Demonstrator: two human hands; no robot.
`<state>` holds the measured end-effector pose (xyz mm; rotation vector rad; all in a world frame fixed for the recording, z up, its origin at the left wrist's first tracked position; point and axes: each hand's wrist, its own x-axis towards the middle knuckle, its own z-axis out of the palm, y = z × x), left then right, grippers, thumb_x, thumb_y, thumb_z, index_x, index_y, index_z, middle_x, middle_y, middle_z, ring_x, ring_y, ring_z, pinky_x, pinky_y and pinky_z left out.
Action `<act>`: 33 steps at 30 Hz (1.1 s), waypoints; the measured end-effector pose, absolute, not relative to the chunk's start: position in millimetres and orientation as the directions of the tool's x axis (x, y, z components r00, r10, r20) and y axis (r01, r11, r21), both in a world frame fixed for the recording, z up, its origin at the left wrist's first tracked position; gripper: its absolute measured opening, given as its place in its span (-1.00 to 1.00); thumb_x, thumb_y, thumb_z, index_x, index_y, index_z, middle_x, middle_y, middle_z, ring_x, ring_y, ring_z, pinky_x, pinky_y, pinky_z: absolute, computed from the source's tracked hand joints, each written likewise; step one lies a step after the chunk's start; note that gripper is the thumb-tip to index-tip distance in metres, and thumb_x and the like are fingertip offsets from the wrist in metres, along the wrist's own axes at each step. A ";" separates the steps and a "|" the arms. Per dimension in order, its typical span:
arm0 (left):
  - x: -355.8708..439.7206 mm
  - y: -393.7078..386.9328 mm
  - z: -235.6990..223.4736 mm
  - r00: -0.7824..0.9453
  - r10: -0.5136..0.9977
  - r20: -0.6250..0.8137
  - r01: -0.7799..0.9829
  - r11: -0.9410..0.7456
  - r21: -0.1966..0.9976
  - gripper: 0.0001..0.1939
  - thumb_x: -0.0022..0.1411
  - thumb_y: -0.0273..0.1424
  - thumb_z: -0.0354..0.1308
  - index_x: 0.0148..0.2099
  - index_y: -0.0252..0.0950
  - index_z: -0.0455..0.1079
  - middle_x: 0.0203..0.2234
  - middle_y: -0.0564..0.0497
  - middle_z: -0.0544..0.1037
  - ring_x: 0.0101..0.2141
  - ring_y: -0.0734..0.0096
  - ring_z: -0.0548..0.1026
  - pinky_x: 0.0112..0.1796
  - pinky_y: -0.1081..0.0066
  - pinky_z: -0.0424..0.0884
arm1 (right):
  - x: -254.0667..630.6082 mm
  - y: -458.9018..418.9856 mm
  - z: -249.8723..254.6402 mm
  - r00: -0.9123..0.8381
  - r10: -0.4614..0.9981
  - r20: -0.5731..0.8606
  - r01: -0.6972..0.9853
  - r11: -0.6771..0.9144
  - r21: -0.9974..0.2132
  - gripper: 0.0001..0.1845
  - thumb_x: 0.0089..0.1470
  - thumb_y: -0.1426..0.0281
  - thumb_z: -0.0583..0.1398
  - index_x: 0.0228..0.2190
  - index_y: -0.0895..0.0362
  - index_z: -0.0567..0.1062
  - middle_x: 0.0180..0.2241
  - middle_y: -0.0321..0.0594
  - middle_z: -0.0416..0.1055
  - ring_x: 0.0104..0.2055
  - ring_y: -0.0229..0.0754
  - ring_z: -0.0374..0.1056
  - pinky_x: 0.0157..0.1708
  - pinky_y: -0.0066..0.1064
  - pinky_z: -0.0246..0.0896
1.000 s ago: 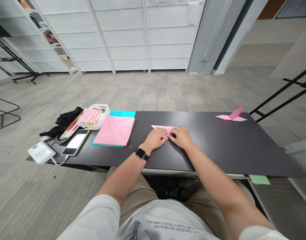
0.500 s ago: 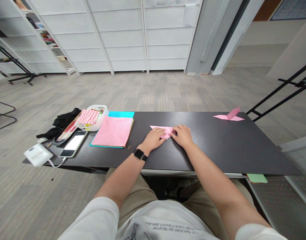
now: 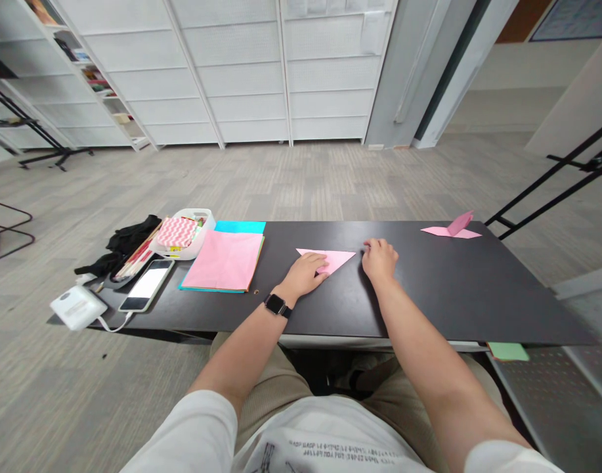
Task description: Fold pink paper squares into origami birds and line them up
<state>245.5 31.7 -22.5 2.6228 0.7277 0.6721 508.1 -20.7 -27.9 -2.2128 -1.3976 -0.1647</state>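
Observation:
A pink sheet of paper folded into a triangle [image 3: 341,258] lies on the dark tabletop, its long edge away from me and one point toward the right. My left hand [image 3: 304,272] rests flat on its left part with fingers stretched out, covering some of the paper. Just right of the triangle, apart from it, is my right hand [image 3: 380,259]; its fingers are loosely bent and hold nothing. At the far right of the table sits a folded pink paper figure [image 3: 455,228] with a raised part.
Left of my hands lies a stack of coloured paper [image 3: 224,259], pink on top. Beyond it are a white basket [image 3: 202,240], a phone [image 3: 147,286] with a cable, a white charger [image 3: 78,307], a pencil tray [image 3: 128,268] and black cloth [image 3: 128,240]. A small ring [image 3: 256,292] lies near the stack.
My right hand has let go of the pink paper and moved right, uncovering the triangle's right point. The left hand has stayed on the paper.

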 end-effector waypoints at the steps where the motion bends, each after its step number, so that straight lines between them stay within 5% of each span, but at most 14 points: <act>1: 245.6 31.6 -22.3 0.759 0.553 0.344 0.394 -0.811 0.434 -0.67 0.38 -0.32 0.27 0.15 -0.25 0.55 0.22 -0.14 0.56 0.23 0.15 0.47 0.33 0.07 0.32 | 506.2 -21.6 -27.4 0.412 0.828 0.380 0.891 -0.278 -0.360 -0.70 0.34 0.37 0.10 -0.04 0.07 0.59 -0.02 0.07 0.47 0.04 0.13 0.30 0.07 -0.04 0.09; 5: 245.3 31.0 -21.8 0.770 0.557 0.310 0.404 -0.802 0.440 -0.65 0.40 -0.32 0.25 0.19 -0.19 0.52 0.20 -0.09 0.58 0.27 0.17 0.44 0.38 0.01 0.22 | 493.3 -24.8 -29.8 0.216 0.895 0.390 0.942 -0.086 -0.325 -0.74 0.28 0.28 0.19 -0.04 0.01 0.58 -0.03 -0.02 0.49 0.08 0.12 0.29 0.23 0.08 0.01; 10: 244.4 31.0 -21.0 0.764 0.569 0.304 0.418 -0.796 0.438 -0.66 0.40 -0.33 0.25 0.19 -0.15 0.53 0.25 -0.06 0.54 0.29 0.18 0.41 0.38 0.02 0.19 | 489.6 -24.2 -36.3 0.357 0.852 0.383 0.919 -0.247 -0.307 -0.70 0.25 0.34 0.18 -0.01 0.02 0.57 0.05 0.03 0.46 0.14 0.21 0.25 0.29 0.40 -0.20; 16: 244.1 25.3 -14.4 0.750 0.590 0.299 0.493 -0.800 0.341 -0.75 0.43 -0.29 0.22 0.06 -0.01 0.66 0.21 -0.04 0.51 0.17 0.09 0.41 0.22 0.00 0.32 | 499.9 -26.7 -31.1 0.397 0.811 0.430 0.897 -0.244 -0.369 -0.67 0.31 0.41 0.09 -0.04 0.07 0.61 -0.05 0.05 0.51 0.04 0.12 0.34 0.19 0.06 0.09; 20: 246.2 21.7 -12.9 0.764 0.583 0.275 0.504 -0.807 0.308 -0.69 0.46 -0.37 0.15 0.09 0.07 0.64 0.10 -0.03 0.55 0.07 0.14 0.43 0.14 0.05 0.32 | 487.4 -30.2 -26.5 0.221 0.889 0.401 0.938 -0.080 -0.338 -0.73 0.32 0.23 0.18 -0.13 -0.03 0.69 -0.05 -0.07 0.52 0.05 0.08 0.33 0.23 0.03 0.01; 25: 249.5 23.1 -12.1 0.778 0.563 0.279 0.480 -0.819 0.313 -0.62 0.45 -0.43 0.13 0.19 0.02 0.56 0.09 -0.03 0.57 0.05 0.17 0.46 0.12 0.11 0.35 | 474.0 -28.5 -22.9 0.163 0.914 0.372 0.945 -0.036 -0.326 -0.78 0.24 0.29 0.24 -0.19 -0.02 0.70 0.00 -0.08 0.48 0.09 0.07 0.30 0.23 -0.01 0.01; 33: 247.0 26.9 -4.9 0.600 0.700 0.387 0.557 -0.713 0.426 -0.69 0.45 -0.39 0.14 0.19 -0.17 0.49 0.05 -0.10 0.57 0.06 0.15 0.52 0.14 0.12 0.43 | 485.8 -26.1 -20.6 0.302 0.874 0.380 0.802 -0.017 -0.597 -0.86 0.17 0.29 0.24 -0.31 0.02 0.63 -0.10 -0.11 0.52 0.02 0.04 0.40 0.11 -0.09 0.26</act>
